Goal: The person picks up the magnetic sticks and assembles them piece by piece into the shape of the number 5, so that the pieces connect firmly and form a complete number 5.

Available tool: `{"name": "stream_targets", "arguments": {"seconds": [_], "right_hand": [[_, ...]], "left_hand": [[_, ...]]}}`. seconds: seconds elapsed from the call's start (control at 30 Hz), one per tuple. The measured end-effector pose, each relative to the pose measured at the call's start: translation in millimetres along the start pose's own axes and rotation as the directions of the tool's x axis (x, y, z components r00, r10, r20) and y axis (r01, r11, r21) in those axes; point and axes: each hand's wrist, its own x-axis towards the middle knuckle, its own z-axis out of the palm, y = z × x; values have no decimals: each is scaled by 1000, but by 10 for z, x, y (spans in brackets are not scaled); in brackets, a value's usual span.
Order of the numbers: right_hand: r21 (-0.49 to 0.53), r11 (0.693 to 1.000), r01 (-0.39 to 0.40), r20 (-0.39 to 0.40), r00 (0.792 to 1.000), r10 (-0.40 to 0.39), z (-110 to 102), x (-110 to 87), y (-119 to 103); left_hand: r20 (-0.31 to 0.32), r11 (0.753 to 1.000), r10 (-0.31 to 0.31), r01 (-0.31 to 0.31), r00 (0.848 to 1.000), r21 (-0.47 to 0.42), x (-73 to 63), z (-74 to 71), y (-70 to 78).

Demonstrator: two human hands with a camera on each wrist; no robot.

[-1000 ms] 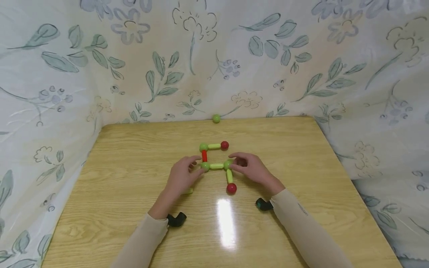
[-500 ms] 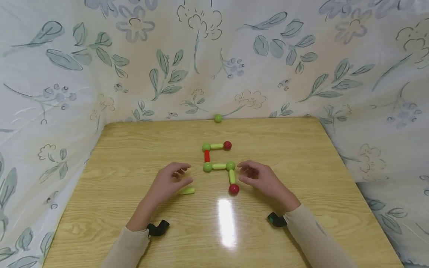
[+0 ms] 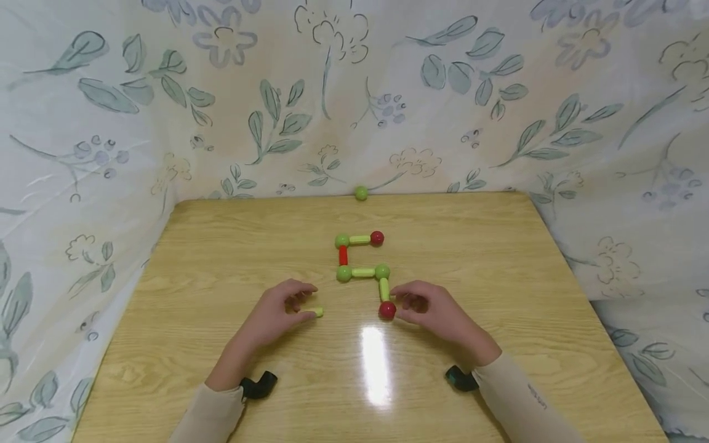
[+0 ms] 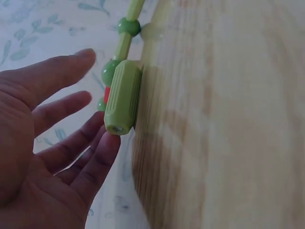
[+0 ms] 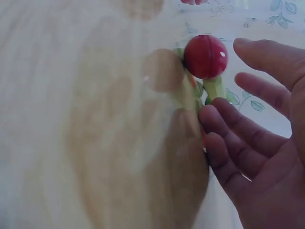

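Observation:
On the table lies a bent chain of balls and rods: green balls [image 3: 344, 273], a red rod [image 3: 343, 255], light-green rods [image 3: 363, 272], and a red ball at each end. My left hand [image 3: 282, 311] is beside a loose light-green rod [image 4: 124, 98], partly hidden behind it in the head view. In the left wrist view the thumb stands apart from that rod and the lower fingertips are at its near end; contact is unclear. My right hand [image 3: 432, 311] is loosely curved beside the near red ball [image 5: 206, 56], its thumb apart from the ball.
A single green ball [image 3: 361, 193] sits at the table's back edge by the flowered cloth [image 3: 332, 92]. The wooden table [image 3: 221, 246] reflects a bright light patch in front. Black wrist mounts [image 3: 258, 386] hang under both wrists.
Both hands have let go of the green balls and drawn back toward the front. The left is now at the loose rod, the right beside the near red ball. The chain stays in place.

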Motion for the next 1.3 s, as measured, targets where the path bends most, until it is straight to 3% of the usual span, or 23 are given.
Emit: {"name": "stream_targets", "arguments": {"seconds": [0.37,0.67,1.0,1.3], "right_hand": [[-56,996,70,20,997,-69,80,26,29],[-139,988,62,6,998,-62,123,25,2],[-159,985,59,0,998,-60,140,26,-12],[-133,990,54,-3,998,-55,147,27,-12]], "left_hand": [[42,996,-3,0,999,92,-84,11,-4],[36,991,34,-39,999,131,-97,26,-17],[25,992,39,-42,999,121,-85,35,27],[17,994,59,-60,998,89,-56,138,67]]}}
